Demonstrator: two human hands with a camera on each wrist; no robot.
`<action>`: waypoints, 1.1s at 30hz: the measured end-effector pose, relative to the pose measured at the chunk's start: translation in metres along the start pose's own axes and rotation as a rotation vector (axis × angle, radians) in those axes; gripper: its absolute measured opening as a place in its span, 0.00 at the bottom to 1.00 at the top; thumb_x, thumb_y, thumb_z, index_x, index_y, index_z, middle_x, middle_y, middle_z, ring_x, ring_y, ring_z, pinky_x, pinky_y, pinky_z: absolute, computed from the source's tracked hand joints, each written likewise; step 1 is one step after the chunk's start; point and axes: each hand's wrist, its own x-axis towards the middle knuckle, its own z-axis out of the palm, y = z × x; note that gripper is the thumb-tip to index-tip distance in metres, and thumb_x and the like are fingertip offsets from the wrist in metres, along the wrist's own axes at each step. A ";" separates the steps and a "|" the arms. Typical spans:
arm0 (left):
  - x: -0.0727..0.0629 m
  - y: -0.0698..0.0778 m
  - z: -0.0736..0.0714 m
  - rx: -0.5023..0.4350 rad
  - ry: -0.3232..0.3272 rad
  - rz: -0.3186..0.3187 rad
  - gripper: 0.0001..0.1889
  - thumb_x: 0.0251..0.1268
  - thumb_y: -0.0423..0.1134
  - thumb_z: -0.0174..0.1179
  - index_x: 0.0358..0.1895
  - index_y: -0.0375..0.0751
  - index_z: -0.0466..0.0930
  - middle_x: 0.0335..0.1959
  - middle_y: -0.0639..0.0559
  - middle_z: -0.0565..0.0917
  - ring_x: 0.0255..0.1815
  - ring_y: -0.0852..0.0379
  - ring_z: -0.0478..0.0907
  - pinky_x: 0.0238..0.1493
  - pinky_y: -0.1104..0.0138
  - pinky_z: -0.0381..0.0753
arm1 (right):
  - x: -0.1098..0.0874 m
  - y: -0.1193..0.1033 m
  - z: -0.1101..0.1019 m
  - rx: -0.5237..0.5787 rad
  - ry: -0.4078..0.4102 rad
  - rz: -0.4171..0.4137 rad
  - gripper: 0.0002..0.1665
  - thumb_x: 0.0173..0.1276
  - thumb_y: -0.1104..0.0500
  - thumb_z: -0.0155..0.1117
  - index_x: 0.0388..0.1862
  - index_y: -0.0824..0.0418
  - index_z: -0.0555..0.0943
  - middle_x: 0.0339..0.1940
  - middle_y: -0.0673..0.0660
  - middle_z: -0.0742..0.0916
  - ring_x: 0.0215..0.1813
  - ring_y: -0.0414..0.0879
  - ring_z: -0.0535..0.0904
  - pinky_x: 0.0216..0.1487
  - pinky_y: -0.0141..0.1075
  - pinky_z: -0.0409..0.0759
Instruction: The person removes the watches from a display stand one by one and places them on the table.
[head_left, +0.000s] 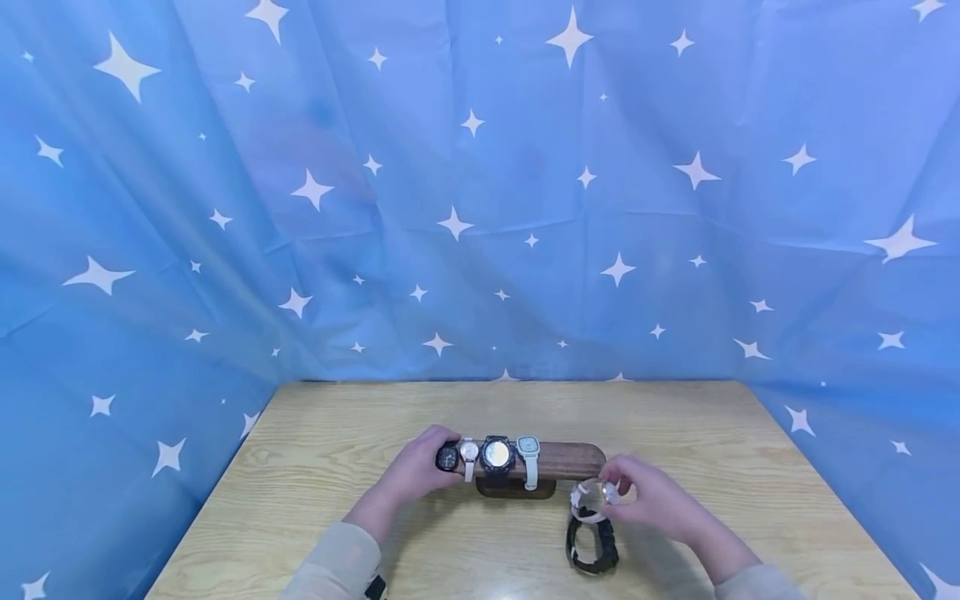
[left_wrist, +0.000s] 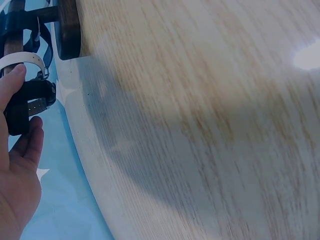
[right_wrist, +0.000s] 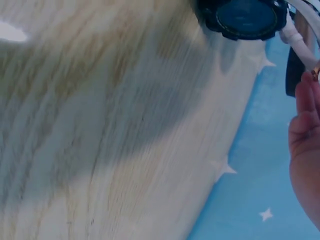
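A dark wooden watch stand (head_left: 573, 461) with a rounded bar stands on the table. At its left end my left hand (head_left: 416, 471) grips the bar, thumb and fingers on opposite sides in the left wrist view. Along the bar sit a small black watch (head_left: 447, 457), a white-strapped watch (head_left: 469, 452), a large black round-faced watch (head_left: 497, 455) and a pale square-faced watch (head_left: 528, 447). By the right end, my right hand (head_left: 652, 496) pinches a pale-strapped watch (head_left: 611, 493), its strap forming a loop. Just below that loop a black watch (head_left: 609, 546) rests on the table.
The light wooden table (head_left: 300, 500) reaches back to a blue curtain (head_left: 480, 292) with white stars, which also hangs along both sides. A small dark object (head_left: 376, 587) shows beside the left sleeve at the bottom edge.
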 end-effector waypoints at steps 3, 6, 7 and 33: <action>0.000 0.000 0.000 -0.005 -0.004 -0.005 0.31 0.44 0.42 0.73 0.57 0.43 0.73 0.51 0.55 0.76 0.50 0.54 0.75 0.56 0.58 0.74 | 0.001 -0.002 0.004 -0.013 -0.005 -0.004 0.21 0.52 0.52 0.73 0.42 0.56 0.76 0.35 0.42 0.78 0.36 0.38 0.72 0.33 0.35 0.74; -0.001 0.000 0.000 -0.003 -0.001 0.000 0.31 0.45 0.42 0.73 0.57 0.43 0.73 0.51 0.54 0.76 0.50 0.54 0.75 0.56 0.58 0.74 | 0.003 -0.005 0.008 -0.012 -0.009 -0.003 0.22 0.52 0.50 0.73 0.42 0.56 0.77 0.36 0.42 0.78 0.37 0.39 0.73 0.33 0.35 0.75; -0.002 0.000 0.000 -0.003 0.000 0.001 0.31 0.45 0.42 0.73 0.56 0.42 0.73 0.51 0.54 0.76 0.50 0.53 0.75 0.56 0.57 0.74 | 0.003 -0.006 0.010 -0.011 -0.012 -0.001 0.22 0.52 0.50 0.73 0.42 0.56 0.77 0.36 0.42 0.78 0.37 0.40 0.73 0.33 0.36 0.75; -0.001 0.000 0.001 0.006 0.008 0.006 0.31 0.45 0.42 0.73 0.57 0.41 0.73 0.50 0.54 0.77 0.50 0.54 0.75 0.55 0.58 0.74 | 0.018 -0.022 0.044 -0.004 -0.150 0.007 0.23 0.52 0.47 0.73 0.43 0.55 0.77 0.37 0.42 0.79 0.38 0.42 0.73 0.35 0.34 0.75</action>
